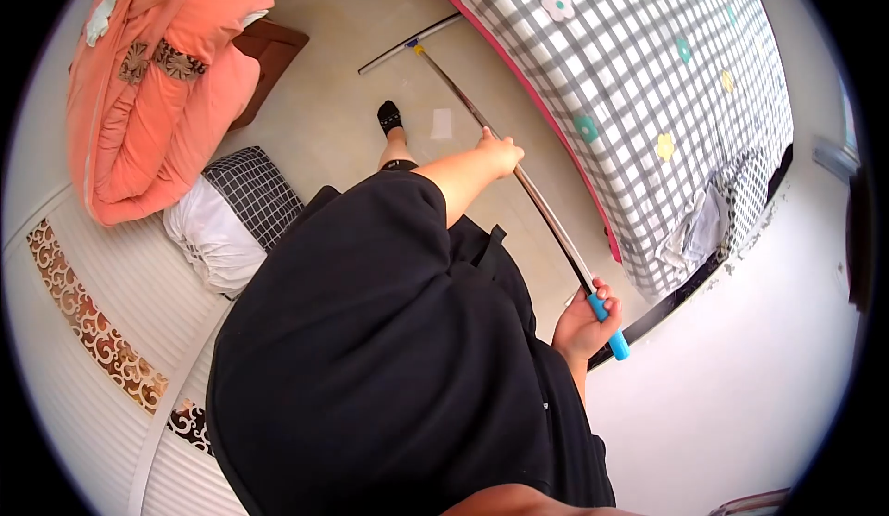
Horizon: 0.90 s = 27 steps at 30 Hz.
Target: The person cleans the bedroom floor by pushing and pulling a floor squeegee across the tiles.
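A long floor squeegee [546, 212] with a silver pole slants across the view. My left hand [500, 152] is wrapped round the middle of the pole. Lower down, my right hand [583, 326] is closed on the blue grip [607, 326] at the pole's end, palm turned up. At the far end, a yellow collar [419, 50] joins the pole to the thin, wide squeegee head [389, 56], which lies on the pale floor [343, 44]. The head's right end meets the edge of the bed cover.
A bed with a grey-and-white checked cover [620, 62] and pink edging fills the right. Left are a coral quilt [176, 81] on brown furniture [276, 57], a checked pillow [252, 196] and white wardrobe doors [102, 275]. A pale square [442, 124] lies near my socked foot [390, 119].
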Available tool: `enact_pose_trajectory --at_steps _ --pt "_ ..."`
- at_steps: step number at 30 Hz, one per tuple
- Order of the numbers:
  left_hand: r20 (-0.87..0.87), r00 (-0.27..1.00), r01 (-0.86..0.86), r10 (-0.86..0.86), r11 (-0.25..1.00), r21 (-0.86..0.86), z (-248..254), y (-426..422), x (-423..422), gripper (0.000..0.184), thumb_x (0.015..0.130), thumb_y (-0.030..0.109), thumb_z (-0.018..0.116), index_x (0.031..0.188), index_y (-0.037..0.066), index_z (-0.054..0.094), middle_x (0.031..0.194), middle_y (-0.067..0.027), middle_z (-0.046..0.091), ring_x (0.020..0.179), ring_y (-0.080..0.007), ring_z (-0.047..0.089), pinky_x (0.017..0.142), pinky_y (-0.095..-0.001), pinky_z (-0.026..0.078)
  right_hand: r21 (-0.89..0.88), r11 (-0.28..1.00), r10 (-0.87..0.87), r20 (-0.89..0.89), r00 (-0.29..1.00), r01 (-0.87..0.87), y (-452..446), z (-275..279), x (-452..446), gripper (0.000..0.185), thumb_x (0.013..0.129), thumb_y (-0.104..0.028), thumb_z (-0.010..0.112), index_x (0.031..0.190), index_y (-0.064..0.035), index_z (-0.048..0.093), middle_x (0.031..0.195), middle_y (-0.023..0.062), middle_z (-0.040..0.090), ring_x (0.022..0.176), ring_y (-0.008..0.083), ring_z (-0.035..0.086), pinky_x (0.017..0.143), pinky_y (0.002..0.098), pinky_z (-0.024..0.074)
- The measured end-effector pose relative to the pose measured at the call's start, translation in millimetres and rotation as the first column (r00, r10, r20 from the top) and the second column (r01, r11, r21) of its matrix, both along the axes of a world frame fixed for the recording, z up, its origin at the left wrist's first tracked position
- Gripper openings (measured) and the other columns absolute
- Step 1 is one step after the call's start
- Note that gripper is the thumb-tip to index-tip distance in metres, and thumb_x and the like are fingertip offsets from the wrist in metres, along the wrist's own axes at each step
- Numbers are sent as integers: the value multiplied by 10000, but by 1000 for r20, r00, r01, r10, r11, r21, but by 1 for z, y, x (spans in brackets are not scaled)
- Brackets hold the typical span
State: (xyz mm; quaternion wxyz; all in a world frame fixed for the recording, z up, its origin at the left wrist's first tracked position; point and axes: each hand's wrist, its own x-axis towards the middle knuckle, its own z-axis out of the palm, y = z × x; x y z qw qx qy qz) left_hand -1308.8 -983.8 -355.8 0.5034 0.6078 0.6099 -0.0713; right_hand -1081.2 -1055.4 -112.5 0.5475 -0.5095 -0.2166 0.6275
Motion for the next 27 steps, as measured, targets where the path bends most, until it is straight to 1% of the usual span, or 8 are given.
enact_pose_trajectory --at_steps 4,6,8,14,16,18,21,27 --pt "77 997 34 -32 999 -34 18 -24 62 358 867 -11 489 1171 147 594 1264 -167 525 1237 -446 492 1174 -637 153 -34 999 -37 43 998 39 -31 20 60 252 1008 -219 431 789 -94 440 901 80 523 1049 267 537 1101 441 379" --pt "129 984 133 -120 986 -99 30 -33 88 489 844 -26 558 1300 149 563 1395 -165 484 1326 -361 459 1129 -672 222 -38 997 -57 71 996 60 -42 36 85 217 983 -207 431 794 -100 426 911 78 525 1077 264 536 1034 428 424" --pt "152 977 163 -149 983 -86 40 -47 113 466 860 14 554 1299 171 567 1392 -147 497 1310 -367 477 1106 -667 276 -30 999 -19 171 985 24 -50 56 105 217 980 -204 438 790 -98 424 902 80 527 1079 265 544 1022 427 433" --pt "199 958 212 -208 977 4 53 -76 152 341 862 98 551 1178 212 609 1214 -93 617 1117 -324 612 949 -497 485 -30 998 56 326 944 -49 -59 94 136 221 975 -209 447 790 -91 422 863 87 521 1039 290 560 1004 442 436" --pt "261 935 230 -240 971 67 56 -79 145 291 868 120 544 1130 216 626 1137 -61 661 1071 -279 634 843 -438 509 103 948 227 438 870 -300 -54 99 137 202 961 -188 454 788 -90 416 863 99 520 988 316 561 970 483 455" --pt "329 927 150 -181 982 115 69 -91 127 265 850 103 546 1083 197 630 1083 -75 669 1012 -298 642 816 -427 508 141 921 246 510 824 -362 -47 109 122 212 939 -203 471 772 -89 405 837 110 520 917 327 561 931 522 468" --pt "335 942 -49 -3 988 147 91 -125 103 249 847 83 532 1057 181 625 1068 -89 652 975 -319 639 806 -436 501 288 713 407 572 712 -639 -31 124 100 282 916 -279 501 738 -91 391 740 111 509 828 310 573 916 524 479" --pt "265 862 -488 433 849 200 95 -216 46 173 869 99 521 1022 169 559 1061 -98 619 982 -340 614 814 -433 484 343 484 686 423 592 -805 -26 99 58 297 897 -268 595 723 -59 475 771 135 588 873 332 625 948 532 479"
